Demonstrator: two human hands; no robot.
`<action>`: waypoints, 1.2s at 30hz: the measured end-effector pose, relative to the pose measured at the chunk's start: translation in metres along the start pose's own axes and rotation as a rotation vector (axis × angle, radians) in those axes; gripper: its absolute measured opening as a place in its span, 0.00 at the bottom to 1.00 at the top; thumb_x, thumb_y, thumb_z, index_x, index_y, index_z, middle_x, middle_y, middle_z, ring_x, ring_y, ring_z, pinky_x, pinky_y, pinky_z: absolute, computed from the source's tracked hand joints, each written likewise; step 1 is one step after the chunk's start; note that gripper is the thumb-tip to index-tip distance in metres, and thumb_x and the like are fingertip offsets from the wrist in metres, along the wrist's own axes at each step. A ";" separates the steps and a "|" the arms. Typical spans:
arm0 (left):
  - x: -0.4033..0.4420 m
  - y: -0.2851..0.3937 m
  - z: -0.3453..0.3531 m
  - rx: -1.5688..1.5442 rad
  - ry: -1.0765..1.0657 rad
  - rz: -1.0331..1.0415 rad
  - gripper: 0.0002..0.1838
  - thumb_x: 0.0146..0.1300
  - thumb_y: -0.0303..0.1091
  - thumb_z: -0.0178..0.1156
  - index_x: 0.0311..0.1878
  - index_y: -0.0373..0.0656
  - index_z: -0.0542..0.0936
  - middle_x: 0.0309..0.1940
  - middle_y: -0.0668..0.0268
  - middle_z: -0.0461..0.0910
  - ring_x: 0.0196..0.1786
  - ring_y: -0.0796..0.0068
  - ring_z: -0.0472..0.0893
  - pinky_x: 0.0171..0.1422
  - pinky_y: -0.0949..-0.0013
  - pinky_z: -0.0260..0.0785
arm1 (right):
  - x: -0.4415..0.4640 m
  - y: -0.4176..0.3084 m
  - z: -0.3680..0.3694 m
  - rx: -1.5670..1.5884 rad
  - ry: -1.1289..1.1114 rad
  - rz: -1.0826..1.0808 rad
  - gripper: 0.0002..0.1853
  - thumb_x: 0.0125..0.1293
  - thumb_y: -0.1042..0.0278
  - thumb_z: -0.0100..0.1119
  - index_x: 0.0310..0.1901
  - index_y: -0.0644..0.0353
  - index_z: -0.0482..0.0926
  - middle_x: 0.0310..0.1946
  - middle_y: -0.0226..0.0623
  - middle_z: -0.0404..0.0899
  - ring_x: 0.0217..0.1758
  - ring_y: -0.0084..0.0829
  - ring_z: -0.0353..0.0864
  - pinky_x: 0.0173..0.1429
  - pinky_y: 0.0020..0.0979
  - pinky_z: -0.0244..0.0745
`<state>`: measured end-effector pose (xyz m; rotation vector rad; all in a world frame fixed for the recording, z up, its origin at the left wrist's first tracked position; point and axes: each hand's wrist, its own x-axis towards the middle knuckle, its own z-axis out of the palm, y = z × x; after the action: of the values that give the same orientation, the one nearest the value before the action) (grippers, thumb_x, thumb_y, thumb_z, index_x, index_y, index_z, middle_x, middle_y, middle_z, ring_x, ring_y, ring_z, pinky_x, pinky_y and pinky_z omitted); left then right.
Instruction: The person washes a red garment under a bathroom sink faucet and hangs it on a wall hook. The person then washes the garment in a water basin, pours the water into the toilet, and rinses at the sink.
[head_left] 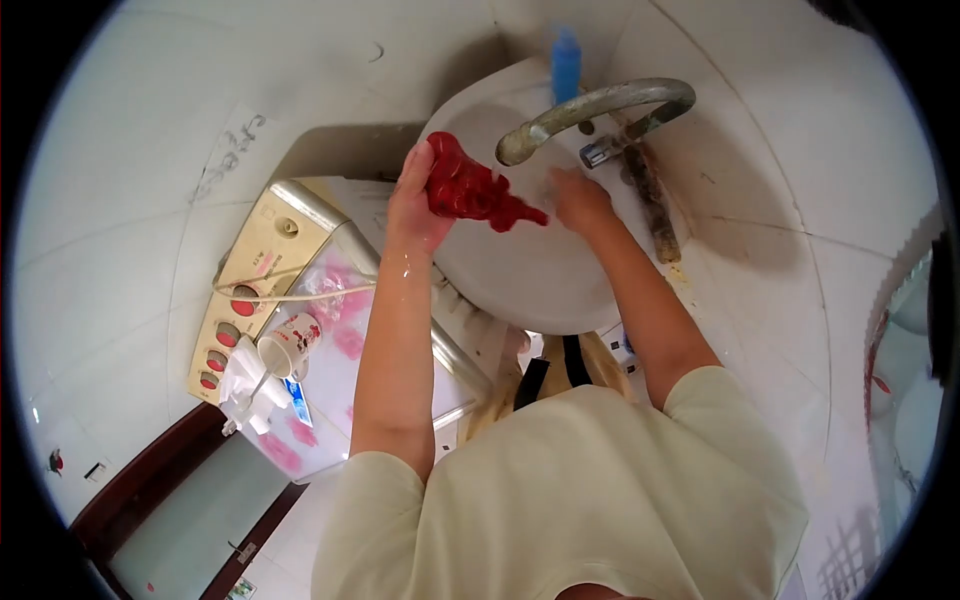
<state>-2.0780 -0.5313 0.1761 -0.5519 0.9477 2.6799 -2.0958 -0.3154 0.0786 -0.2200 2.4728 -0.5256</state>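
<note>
A wet-looking red cloth (462,187), bunched up with a thin end trailing to the right, is above the left part of the white sink (530,285); the left hand (415,200) holds it at its left side, fingers closed around its edge; the right hand (580,203) is just beside the trailing end, over the basin, its fingers so blurred that I cannot tell whether they are spread or gripping; the curved, worn faucet (600,103) arches above, its spout end between the two hands; a blue bottle (565,68) stands at the sink's far rim; to the left, a washing machine (345,215) carries a printed mug (285,347), crumpled white plastic (245,380) and a blue-and-white tube (298,402).
</note>
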 end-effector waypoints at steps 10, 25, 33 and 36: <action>0.008 -0.003 -0.018 -0.008 0.042 0.028 0.16 0.65 0.41 0.50 0.51 0.42 0.70 0.48 0.59 0.73 0.53 0.62 0.72 0.59 0.58 0.64 | 0.008 -0.082 -0.024 0.842 0.020 -0.139 0.30 0.49 0.79 0.60 0.56 0.55 0.62 0.42 0.43 0.73 0.21 0.25 0.74 0.17 0.25 0.66; 0.047 -0.088 -0.055 -0.143 0.089 -0.244 0.21 0.58 0.46 0.58 0.49 0.44 0.70 0.49 0.51 0.72 0.54 0.56 0.71 0.59 0.53 0.61 | -0.071 -0.087 -0.032 0.176 0.158 -0.609 0.15 0.55 0.76 0.51 0.46 0.59 0.70 0.38 0.45 0.74 0.42 0.45 0.73 0.43 0.41 0.67; 0.015 -0.068 -0.032 -0.035 -0.180 -0.426 0.26 0.55 0.44 0.63 0.56 0.49 0.67 0.55 0.64 0.68 0.56 0.64 0.68 0.56 0.56 0.65 | -0.030 -0.040 -0.048 0.692 0.298 -0.460 0.15 0.54 0.69 0.58 0.44 0.60 0.74 0.39 0.42 0.74 0.42 0.40 0.74 0.46 0.34 0.70; 0.008 -0.061 -0.020 0.057 -0.194 -0.439 0.27 0.58 0.43 0.60 0.59 0.48 0.65 0.56 0.61 0.68 0.57 0.60 0.68 0.59 0.56 0.63 | -0.017 -0.028 -0.038 0.836 0.379 -0.402 0.12 0.58 0.64 0.58 0.41 0.61 0.76 0.34 0.38 0.76 0.36 0.34 0.75 0.39 0.29 0.72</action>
<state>-2.0585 -0.4975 0.1249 -0.4202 0.7450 2.2589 -2.1031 -0.3235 0.1276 -0.2879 2.3080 -1.8422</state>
